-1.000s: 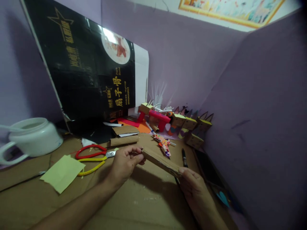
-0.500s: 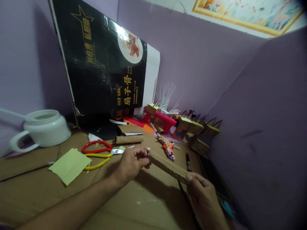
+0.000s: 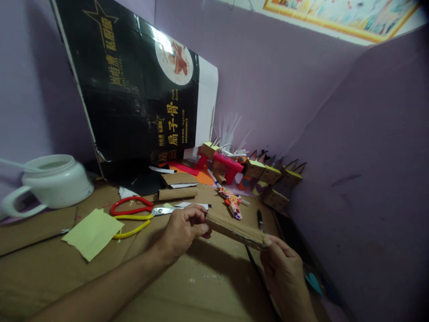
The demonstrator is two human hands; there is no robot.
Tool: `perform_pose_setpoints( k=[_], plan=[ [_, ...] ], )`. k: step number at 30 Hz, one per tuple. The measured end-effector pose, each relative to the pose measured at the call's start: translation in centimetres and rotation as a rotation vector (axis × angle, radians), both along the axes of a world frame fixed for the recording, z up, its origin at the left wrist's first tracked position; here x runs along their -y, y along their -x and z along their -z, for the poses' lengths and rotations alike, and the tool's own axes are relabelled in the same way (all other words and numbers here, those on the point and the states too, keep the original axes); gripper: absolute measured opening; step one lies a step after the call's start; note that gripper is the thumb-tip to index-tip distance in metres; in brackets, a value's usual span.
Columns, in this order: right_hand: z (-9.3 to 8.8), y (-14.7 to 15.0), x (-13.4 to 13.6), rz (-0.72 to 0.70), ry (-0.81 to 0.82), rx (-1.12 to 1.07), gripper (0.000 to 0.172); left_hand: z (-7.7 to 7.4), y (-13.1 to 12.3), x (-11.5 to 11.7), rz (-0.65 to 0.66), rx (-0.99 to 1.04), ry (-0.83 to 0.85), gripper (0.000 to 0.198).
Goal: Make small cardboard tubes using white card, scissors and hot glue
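Note:
Between my two hands a folded cardboard strip (image 3: 234, 229) is held above the cardboard-covered table. My left hand (image 3: 187, 230) pinches its left end with thumb and fingers. My right hand (image 3: 283, 264) grips the other end, thumb on top. The strip slants down slightly to the right and casts a shadow below. Left of my left hand lie scissors (image 3: 134, 217) with red and yellow handles, the blade tips hidden behind the hand. A black pen (image 3: 260, 220) lies just beyond the strip, near my right hand.
A yellow paper sheet (image 3: 94, 233) lies beside a white mug (image 3: 55, 183) at left. Cardboard pieces (image 3: 178, 193), a patterned paper figure (image 3: 231, 201) and small box animals (image 3: 258, 169) stand or lie further back. A large black printed carton (image 3: 140, 85) leans against the wall.
The view has shifted slightly, moving the background left. The strip's right end sits a little higher, so it tilts less. Both hands keep their hold.

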State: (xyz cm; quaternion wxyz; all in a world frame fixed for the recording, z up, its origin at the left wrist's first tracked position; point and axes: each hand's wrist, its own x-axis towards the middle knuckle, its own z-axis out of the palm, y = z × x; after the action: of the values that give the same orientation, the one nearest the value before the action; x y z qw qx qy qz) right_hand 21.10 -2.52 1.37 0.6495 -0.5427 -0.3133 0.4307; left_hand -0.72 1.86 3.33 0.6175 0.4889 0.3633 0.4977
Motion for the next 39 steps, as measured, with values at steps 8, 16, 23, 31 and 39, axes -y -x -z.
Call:
perform_pose_setpoints(
  k=[8,16,23,31,39],
  plan=[
    [-2.2,-0.8,-0.4,-0.455,-0.038,0.497,0.025,-1.0,1.8,-0.7,0.354,-0.327,-0.039,0.043],
    [-1.0,1.7,-1.1,-0.353,-0.148,-0.012,0.037,-0.3,-2.6,2.5,0.145,-0.059,-0.015,0.044],
    [-0.5,4.1,0.9,-0.654,-0.119,0.06,0.029,1.1,-2.8,2.7,0.193,-0.204,-0.037,0.038],
    [-0.7,3.8,1.1,-0.732,-0.124,-0.14,0.041,-0.2,-1.6,3.1,0.069,-0.451,-0.287,0.032],
    [-0.6,3.6,1.2,-0.737,-0.156,-0.16,0.047,-1.3,-1.1,2.6,0.163,-0.514,-0.387,0.04]
  ],
)
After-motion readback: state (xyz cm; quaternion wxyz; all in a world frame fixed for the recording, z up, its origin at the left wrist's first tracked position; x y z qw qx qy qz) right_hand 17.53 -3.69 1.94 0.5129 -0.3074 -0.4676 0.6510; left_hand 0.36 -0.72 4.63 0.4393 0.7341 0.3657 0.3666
